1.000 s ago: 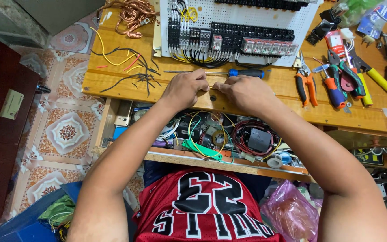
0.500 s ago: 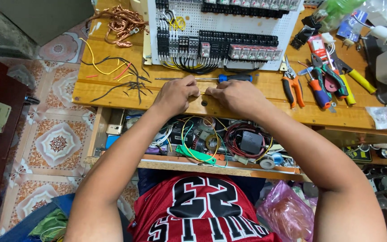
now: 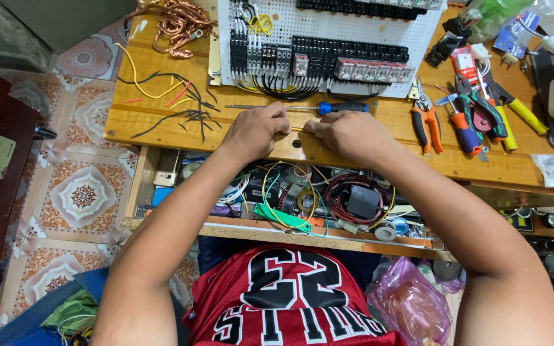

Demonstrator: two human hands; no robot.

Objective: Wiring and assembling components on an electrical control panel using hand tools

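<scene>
Left hand (image 3: 256,131) and right hand (image 3: 347,133), both pinched on a thin yellow wire (image 3: 301,131) stretched between them, above the wooden surface (image 3: 161,122); blue-handled screwdriver (image 3: 302,107) just beyond.

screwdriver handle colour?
Blue, on the screwdriver beyond both hands; head view.

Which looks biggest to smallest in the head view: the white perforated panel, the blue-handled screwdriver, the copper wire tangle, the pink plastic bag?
1. White perforated panel
2. Pink plastic bag, though it sits nearer the camera
3. Copper wire tangle, partly cut off by the frame
4. Blue-handled screwdriver, long but thin
</scene>
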